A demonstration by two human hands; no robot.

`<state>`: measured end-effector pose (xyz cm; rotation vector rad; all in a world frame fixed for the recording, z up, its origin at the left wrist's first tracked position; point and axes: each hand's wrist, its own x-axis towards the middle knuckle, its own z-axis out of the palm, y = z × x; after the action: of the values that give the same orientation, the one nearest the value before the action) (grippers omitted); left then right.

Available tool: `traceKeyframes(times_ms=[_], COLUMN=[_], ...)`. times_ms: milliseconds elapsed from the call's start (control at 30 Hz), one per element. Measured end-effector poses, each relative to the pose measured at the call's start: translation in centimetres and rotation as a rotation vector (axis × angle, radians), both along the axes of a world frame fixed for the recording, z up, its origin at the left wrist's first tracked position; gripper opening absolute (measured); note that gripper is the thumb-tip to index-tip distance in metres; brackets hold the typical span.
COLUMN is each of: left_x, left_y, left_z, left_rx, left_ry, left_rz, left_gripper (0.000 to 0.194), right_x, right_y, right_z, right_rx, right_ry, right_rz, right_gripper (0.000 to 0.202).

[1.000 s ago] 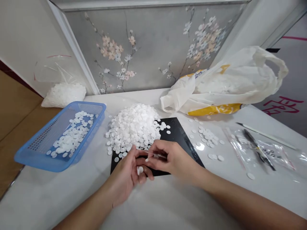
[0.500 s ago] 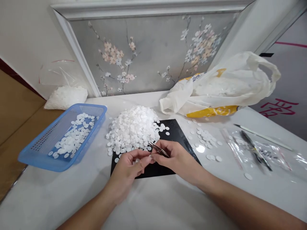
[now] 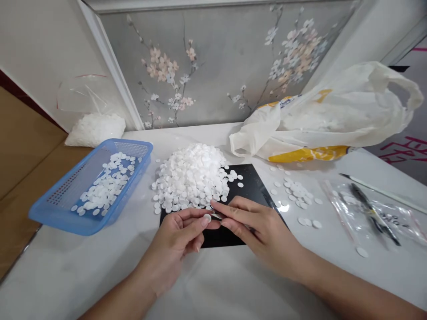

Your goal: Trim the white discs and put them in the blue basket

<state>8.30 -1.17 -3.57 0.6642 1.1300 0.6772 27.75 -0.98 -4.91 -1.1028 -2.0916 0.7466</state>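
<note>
Between the thumb and fingertips of my left hand (image 3: 182,235) is a small white disc (image 3: 207,218), held up facing me. My right hand (image 3: 253,226) closes round slim metal tweezers (image 3: 216,215), mostly hidden by its fingers. Their tip lies close beside the disc; whether it touches, I cannot tell. Both hands are over the front of a black mat (image 3: 223,240). Just behind them rises a large heap of white discs (image 3: 190,178), partly on the mat.
At left stands a blue basket (image 3: 66,218) with more discs inside. Behind it sits a clear bag (image 3: 96,129) of white pieces. A white plastic bag (image 3: 320,129) lies at back right. Loose discs (image 3: 296,193), a pen (image 3: 373,213), a clear packet (image 3: 347,222) and a white stick (image 3: 383,191) lie rightward.
The right hand has turned and its index finger now stretches over the tweezers, covering most of them. The disc in the left hand now shows its face. The view has shifted slightly.
</note>
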Motion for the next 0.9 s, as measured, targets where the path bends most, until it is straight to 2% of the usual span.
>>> traceKeyframes(times_ms=[200,900], left_x=[-0.09,0.44], left_y=[0.02,-0.62], left_z=[-0.13,-0.50], left_rx=[-0.006,0.043], left_ry=[0.020,-0.003], left_rz=[-0.009,-0.025], left_gripper=[0.027,0.024], right_x=[-0.57,-0.99], right_y=[-0.38,-0.78], right_z=[-0.06,0.08], right_rx=[0.136,0.175], right_ry=[-0.050,-0.093], right_rz=[-0.034,-0.064], right_gripper=[0.031,0.031])
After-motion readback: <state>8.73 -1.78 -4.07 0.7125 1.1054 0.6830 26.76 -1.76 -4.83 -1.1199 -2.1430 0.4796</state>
